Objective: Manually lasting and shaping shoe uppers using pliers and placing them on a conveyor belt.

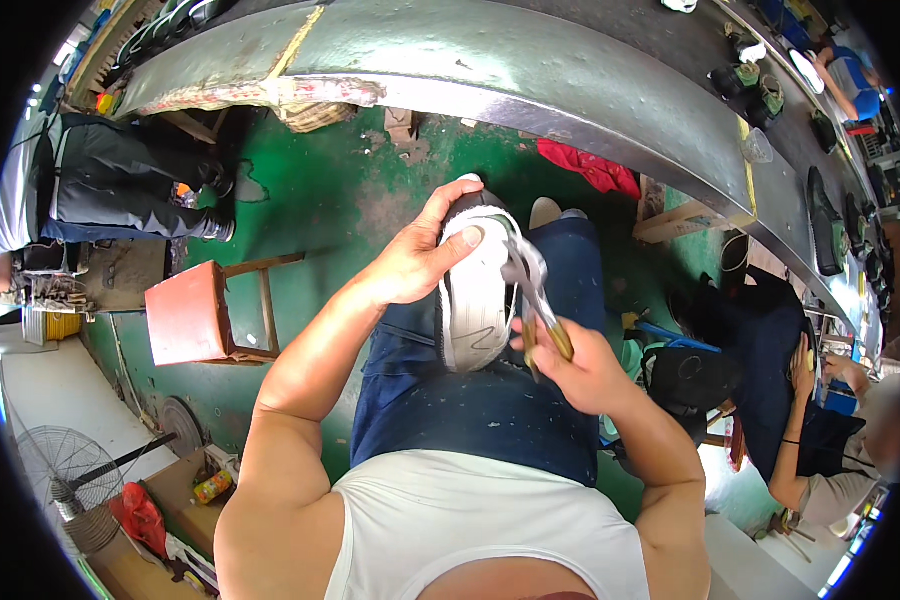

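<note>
My left hand [417, 258] grips the toe end of a shoe [477, 300] that rests over my lap with its pale underside up. The thumb presses on that underside and the fingers wrap round the dark edge at the toe. In my right hand [578, 372] is a pair of pincers [532, 282] with yellowish handles. Their blurred metal head is at the right rim of the shoe, near the toe; whether the jaws bite on the edge I cannot tell. My dark blue trousers [470, 420] lie under the shoe.
A long metal bench [450, 50] curves across the far side, with several dark shoes [822, 222] at its right. A reddish stool [187, 312] stands at left. Other people [120, 175] are at left and right. A fan [55, 475] and an open box [160, 485] are lower left.
</note>
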`<state>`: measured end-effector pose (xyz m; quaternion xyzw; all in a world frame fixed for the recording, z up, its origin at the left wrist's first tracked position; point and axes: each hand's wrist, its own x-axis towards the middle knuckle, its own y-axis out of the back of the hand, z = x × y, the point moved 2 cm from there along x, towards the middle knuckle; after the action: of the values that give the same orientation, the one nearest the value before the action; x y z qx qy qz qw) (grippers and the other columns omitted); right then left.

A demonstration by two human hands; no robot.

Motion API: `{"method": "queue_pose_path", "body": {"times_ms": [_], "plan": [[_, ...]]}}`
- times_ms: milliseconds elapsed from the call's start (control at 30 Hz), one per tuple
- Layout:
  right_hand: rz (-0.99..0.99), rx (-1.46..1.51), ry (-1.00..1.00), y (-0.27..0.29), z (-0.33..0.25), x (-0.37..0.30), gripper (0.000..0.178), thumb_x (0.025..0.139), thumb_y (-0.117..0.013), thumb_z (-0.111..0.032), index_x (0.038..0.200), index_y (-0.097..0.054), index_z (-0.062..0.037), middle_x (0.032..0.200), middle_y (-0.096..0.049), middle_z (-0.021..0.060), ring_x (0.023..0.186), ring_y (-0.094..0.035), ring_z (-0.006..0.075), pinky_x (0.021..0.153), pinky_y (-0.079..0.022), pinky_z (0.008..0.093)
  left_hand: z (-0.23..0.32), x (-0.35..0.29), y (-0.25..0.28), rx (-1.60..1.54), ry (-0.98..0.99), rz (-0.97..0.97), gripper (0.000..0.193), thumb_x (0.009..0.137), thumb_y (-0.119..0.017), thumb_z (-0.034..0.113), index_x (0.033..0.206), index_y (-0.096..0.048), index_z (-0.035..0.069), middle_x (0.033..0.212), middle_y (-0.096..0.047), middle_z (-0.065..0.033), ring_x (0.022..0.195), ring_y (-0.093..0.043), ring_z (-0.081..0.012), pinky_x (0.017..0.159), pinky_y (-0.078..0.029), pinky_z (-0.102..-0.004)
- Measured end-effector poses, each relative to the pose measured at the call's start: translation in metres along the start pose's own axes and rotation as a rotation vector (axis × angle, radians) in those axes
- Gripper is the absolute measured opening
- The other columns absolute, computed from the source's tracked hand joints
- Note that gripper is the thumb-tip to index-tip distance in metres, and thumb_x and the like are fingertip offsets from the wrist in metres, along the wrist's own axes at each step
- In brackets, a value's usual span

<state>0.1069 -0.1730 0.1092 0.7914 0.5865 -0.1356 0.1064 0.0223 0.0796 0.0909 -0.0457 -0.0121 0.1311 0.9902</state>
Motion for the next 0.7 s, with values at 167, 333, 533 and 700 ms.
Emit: {"method": "queue_pose_path", "body": {"times_ms": [167,333,533,700], "plan": [[-0.11,0.382,0.017,-0.006,-0.019,0.036,0.032,0.103,-0.053,-0.018,0.127,-0.056,0.0022,0.104,-0.066,0.0063,0.093,-0.062,0.0123,0.083,-0.052,0.0304,-0.002,-0.009,0.012,0.056,-0.03,0.032,0.052,0.101,-0.062,0.019,0.149,-0.041,0.011,0.138,-0.051,-0.0078,0.126,-0.047,-0.0157,0.108,-0.038,-0.0324],[-0.12,0.039,-0.138,0.007,-0.018,0.053,0.024,0.103,-0.055,-0.016,0.118,-0.057,0.0026,0.094,-0.065,0.0075,0.076,-0.063,0.0132,0.065,-0.053,0.0304,-0.006,-0.014,0.022,0.103,-0.021,0.135,0.046,0.1,-0.064,0.017,0.143,-0.049,0.01,0.134,-0.056,-0.006,0.121,-0.052,-0.0147,0.105,-0.042,-0.0305],[0.141,-0.51,0.203,0.004,0.019,0.082,0.028,0.099,-0.059,-0.02,0.112,-0.058,0.004,0.088,-0.067,0.0188,0.076,-0.067,0.0345,0.072,-0.052,0.0416,-0.037,-0.007,0.037,-0.091,0.018,0.123,0.045,0.1,-0.065,0.015,0.142,-0.05,0.01,0.132,-0.057,-0.0052,0.122,-0.053,-0.0141,0.105,-0.043,-0.0301],[0.205,-0.654,0.257,-0.008,-0.003,0.079,0.031,0.098,-0.061,-0.023,0.111,-0.057,0.0052,0.096,-0.065,0.0257,0.085,-0.065,0.0458,0.077,-0.052,0.0493,-0.043,-0.002,0.05,-0.28,0.119,0.055,0.047,0.099,-0.064,0.015,0.143,-0.049,0.008,0.13,-0.059,-0.0051,0.12,-0.054,-0.014,0.105,-0.043,-0.0306]]}}
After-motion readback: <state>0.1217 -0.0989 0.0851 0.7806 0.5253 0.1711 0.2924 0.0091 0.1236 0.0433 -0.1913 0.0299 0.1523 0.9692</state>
